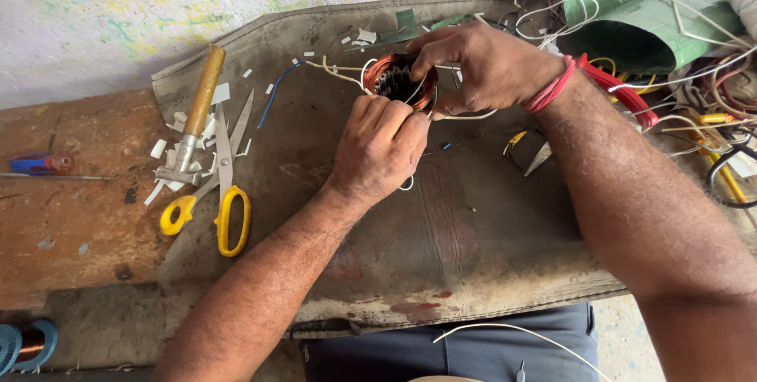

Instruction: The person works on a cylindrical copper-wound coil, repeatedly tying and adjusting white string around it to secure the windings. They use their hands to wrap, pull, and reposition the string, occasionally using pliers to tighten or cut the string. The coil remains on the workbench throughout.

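Both hands, left hand (378, 149) and right hand (481, 67), are clamped together on a copper-wound stator (397, 78) at the far centre of the surface (473, 232), yellow-handled scissors (225, 185) lying well left.

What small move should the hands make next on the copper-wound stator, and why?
Probably the right hand tucks the white sleeve into the stator while the left hand steadies it: both hands grip the coil, and white strands lie loose across its opening.
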